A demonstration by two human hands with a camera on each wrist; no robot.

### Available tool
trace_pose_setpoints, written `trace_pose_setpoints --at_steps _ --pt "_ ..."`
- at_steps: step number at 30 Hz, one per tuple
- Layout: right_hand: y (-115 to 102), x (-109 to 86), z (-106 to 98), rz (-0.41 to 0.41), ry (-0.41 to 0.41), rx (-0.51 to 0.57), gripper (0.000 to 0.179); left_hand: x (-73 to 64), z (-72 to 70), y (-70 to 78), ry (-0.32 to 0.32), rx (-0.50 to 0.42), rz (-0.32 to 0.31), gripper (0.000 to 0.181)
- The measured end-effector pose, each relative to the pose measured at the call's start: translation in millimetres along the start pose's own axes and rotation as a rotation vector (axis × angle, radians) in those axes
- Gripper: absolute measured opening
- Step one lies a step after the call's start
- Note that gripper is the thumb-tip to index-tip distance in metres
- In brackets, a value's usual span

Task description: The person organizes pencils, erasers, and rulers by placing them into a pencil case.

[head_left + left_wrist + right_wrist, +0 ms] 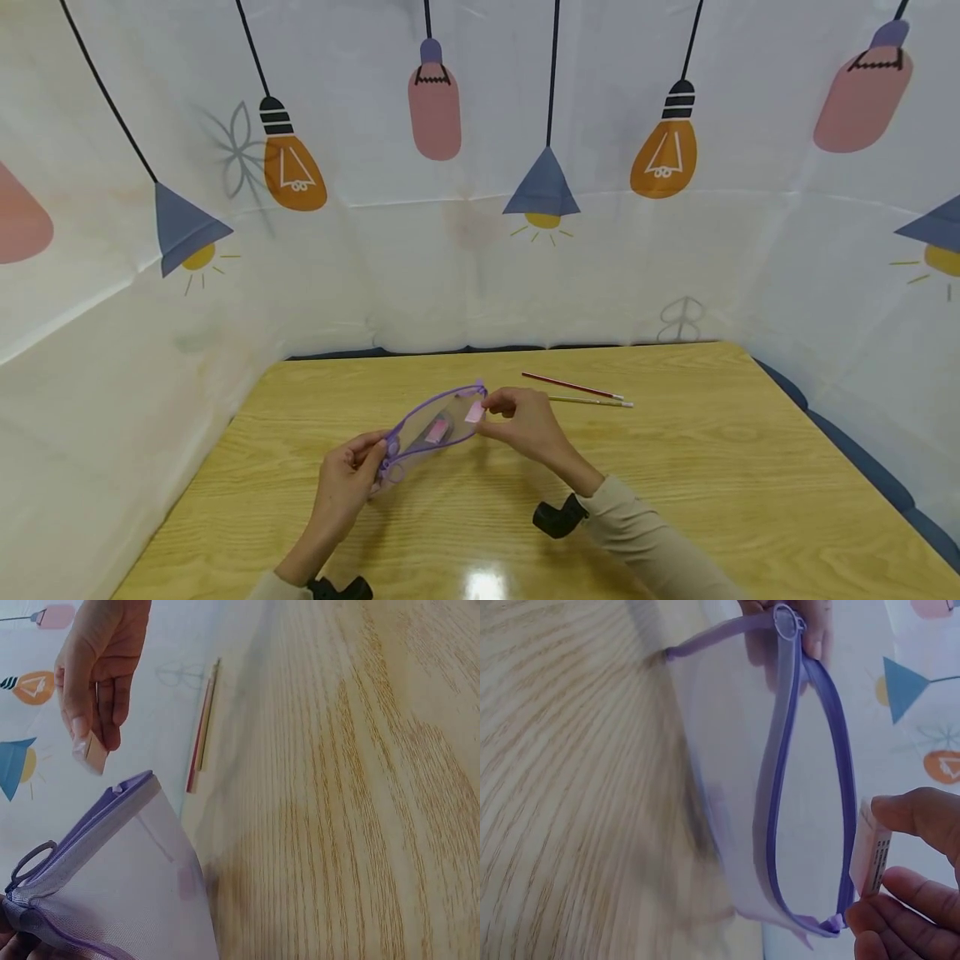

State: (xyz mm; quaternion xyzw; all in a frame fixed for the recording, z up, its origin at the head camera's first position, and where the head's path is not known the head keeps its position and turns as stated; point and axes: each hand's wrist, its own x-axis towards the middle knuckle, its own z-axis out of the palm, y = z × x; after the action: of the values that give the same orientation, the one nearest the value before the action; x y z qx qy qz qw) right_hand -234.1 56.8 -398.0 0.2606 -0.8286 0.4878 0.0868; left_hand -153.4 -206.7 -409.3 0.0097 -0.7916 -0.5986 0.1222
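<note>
My left hand (347,479) grips one end of a see-through zipper pouch (727,750) with purple edging, near its zipper pull (786,622). The pouch's mouth is spread apart, and it is held tilted above the table. Between thumb and fingers, my right hand (528,425) pinches a small pale pink eraser (867,851) with printed marks on one side. That eraser is right at the far end of the pouch's opening. Inside the pouch shows another pink block (437,430) with something greyish around it.
Two slim pencils, one dark red (572,386) and one gold (588,401), lie on the wood-grain table (675,483) beyond my right hand. A white curtain (465,275) printed with lamps hangs behind the table and along its sides.
</note>
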Motion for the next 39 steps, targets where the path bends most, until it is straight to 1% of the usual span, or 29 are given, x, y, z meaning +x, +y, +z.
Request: trace_pose_setpoints --at_steps 4,6,10,15,23,25,29,36,39 --pt "-4 1.3 4 -0.011 -0.020 0.025 0.024 -0.5 0.7 -1.7 0.006 -0.002 0.007 0.020" --pt "-4 1.8 6 -0.004 -0.025 0.026 0.025 -0.4 0.9 -2.3 0.006 -0.002 0.006 0.020" --pt "-4 3.0 10 -0.004 -0.023 0.011 0.024 -0.2 1.0 -2.6 0.003 -0.003 0.002 0.021" --pt "-4 5.9 14 -0.013 -0.021 0.019 0.025 0.6 1.3 -2.5 0.000 -0.004 0.000 0.021" --pt "-5 10.5 24 0.024 -0.071 0.013 0.027 -0.6 1.1 -0.6 0.006 -0.012 -0.028 0.020" --pt "-4 10.7 26 0.029 -0.077 0.009 0.026 -1.0 1.6 -0.6 0.004 -0.013 -0.026 0.020" --pt "-2 10.7 31 0.018 -0.078 0.003 0.025 -1.4 2.5 -0.4 -0.002 -0.018 -0.013 0.021" --pt "-1 13.2 40 0.010 -0.108 0.009 0.023 -3.0 2.0 -1.0 -0.016 -0.047 -0.051 0.021" --pt "-2 15.9 42 -0.001 -0.114 -0.006 0.022 -2.5 1.8 -1.8 -0.020 -0.045 -0.039 0.021"
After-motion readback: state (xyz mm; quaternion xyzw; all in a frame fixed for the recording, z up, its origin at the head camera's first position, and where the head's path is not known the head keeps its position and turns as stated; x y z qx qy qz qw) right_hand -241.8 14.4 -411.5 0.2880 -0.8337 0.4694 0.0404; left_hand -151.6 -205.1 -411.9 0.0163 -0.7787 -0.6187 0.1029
